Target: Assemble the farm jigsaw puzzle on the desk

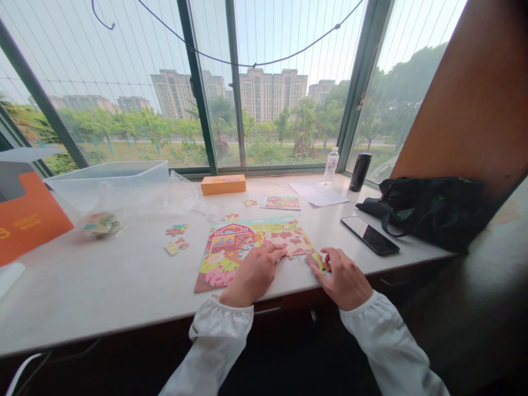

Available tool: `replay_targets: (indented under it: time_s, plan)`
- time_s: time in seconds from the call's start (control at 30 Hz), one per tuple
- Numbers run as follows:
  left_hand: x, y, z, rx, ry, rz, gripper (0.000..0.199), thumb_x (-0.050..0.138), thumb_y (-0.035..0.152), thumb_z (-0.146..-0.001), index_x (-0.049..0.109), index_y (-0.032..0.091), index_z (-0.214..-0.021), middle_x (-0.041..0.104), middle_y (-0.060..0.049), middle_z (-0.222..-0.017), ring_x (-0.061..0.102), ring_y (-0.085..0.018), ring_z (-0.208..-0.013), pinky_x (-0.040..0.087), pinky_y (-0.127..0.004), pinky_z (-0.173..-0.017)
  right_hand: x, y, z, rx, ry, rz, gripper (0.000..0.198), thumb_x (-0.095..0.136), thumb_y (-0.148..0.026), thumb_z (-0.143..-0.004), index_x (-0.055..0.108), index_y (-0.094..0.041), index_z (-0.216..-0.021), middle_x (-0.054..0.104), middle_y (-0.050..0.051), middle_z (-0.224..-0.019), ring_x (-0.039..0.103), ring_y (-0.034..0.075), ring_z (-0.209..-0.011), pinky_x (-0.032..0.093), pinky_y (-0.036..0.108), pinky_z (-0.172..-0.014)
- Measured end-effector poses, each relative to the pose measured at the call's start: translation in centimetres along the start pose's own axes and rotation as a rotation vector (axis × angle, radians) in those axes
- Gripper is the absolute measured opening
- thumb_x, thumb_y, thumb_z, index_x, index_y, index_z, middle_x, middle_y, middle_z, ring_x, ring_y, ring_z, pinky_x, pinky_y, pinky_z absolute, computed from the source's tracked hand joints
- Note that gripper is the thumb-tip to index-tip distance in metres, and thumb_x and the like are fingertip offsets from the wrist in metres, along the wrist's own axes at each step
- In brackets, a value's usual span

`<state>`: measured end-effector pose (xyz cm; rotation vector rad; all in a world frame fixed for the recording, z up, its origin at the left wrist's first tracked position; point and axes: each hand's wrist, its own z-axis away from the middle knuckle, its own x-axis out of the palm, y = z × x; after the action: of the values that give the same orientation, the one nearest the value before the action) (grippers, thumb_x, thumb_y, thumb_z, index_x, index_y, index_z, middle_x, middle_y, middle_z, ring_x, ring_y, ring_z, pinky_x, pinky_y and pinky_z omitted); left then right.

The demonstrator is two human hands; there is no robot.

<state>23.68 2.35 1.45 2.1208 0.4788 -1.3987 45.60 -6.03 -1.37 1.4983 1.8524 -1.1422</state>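
Note:
A partly assembled farm jigsaw puzzle (pixel 218 257) lies on the white table, showing a red barn, pink pigs and a brown-spotted cow. My left hand (pixel 253 274) rests flat on its lower middle, fingers stretched toward the cow. At the puzzle's lower right corner, my right hand (pixel 346 279) has thumb and fingers closed around a puzzle piece (pixel 317 258), partly hidden by the fingers. Between my hands the puzzle's lower edge has a gap where bare table shows. Loose puzzle pieces (pixel 177 246) lie to the left, with others beyond the top edge.
A small picture card (pixel 282 202), an orange box (pixel 223 185) and paper sheets (pixel 318 193) lie farther back. A clear tub (pixel 111 171) and bagged pieces (pixel 102 224) are left. On the right are a phone (pixel 369 235), a bottle (pixel 330 165), a black cylinder (pixel 360 172) and a black bag (pixel 429 206).

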Motion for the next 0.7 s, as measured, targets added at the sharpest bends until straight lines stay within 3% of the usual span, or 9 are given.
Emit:
replay_targets:
  time_s: [0.1,0.27,0.43,0.7]
  plan:
    - [0.0,0.0,0.0,0.002,0.000,-0.001,0.043,0.044,0.006,-0.090,0.063,0.023,-0.125,0.062,-0.004,-0.132,0.056,-0.018,-0.120,0.044,-0.034,-0.105,0.2,-0.7,-0.2,0.025,-0.007,0.039,0.034,0.051,-0.044,-0.092,0.061,-0.019,-0.112,0.059,0.006,-0.086,0.061,0.019,-0.075,0.047,0.031,-0.074]
    - [0.0,0.1,0.0,0.001,-0.005,0.001,0.044,0.045,0.006,-0.090,0.062,0.022,-0.127,0.062,-0.004,-0.132,0.055,-0.019,-0.121,0.044,-0.035,-0.105,0.6,-1.1,-0.4,0.061,-0.043,0.131,0.028,0.053,-0.046,-0.091,0.070,-0.024,-0.096,0.057,0.005,-0.085,0.059,0.016,-0.069,0.043,0.028,-0.069]
    - [0.0,0.0,0.0,0.008,-0.006,0.006,0.043,0.046,0.007,-0.090,0.063,0.022,-0.126,0.062,-0.004,-0.132,0.055,-0.019,-0.121,0.045,-0.035,-0.104,0.7,-1.3,0.0,0.098,-0.037,0.165,0.030,0.053,-0.049,-0.091,0.071,-0.025,-0.097,0.058,0.005,-0.088,0.059,0.015,-0.066,0.042,0.028,-0.065]
    - [0.1,-0.2,0.0,0.017,0.005,0.008,0.043,0.047,0.008,-0.091,0.061,0.023,-0.129,0.061,-0.004,-0.134,0.055,-0.019,-0.123,0.044,-0.036,-0.107,0.4,-1.8,-0.1,0.065,-0.042,0.180,0.033,0.054,-0.054,-0.090,0.072,-0.026,-0.092,0.059,0.005,-0.088,0.058,0.014,-0.067,0.042,0.028,-0.064]
